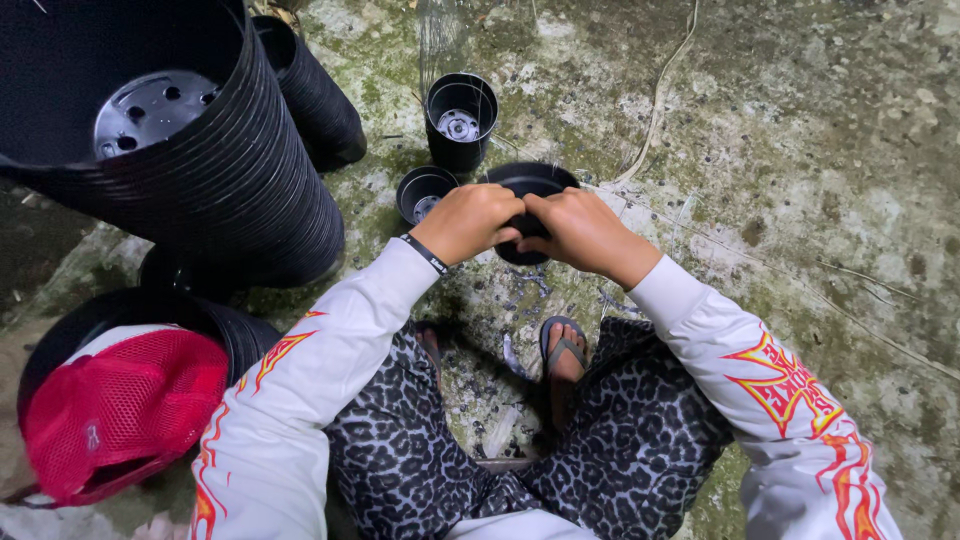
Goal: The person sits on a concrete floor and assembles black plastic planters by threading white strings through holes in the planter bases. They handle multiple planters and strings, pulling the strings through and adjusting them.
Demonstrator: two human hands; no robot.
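Black plastic pot (530,185) sits clamped between left hand (468,222) and right hand (580,232) (each grip closed on its side); held clear of the mossy floor (800,150), apparently for handling.

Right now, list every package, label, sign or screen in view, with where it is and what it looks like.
No packages, signs or screens show.
Small white mark: on the black wristband at the left hand, too small to make out.
Small pale mark: on the red mesh cap, lower left, beside the nested black pots.
Both hands, the right hand included, hold a black pot.
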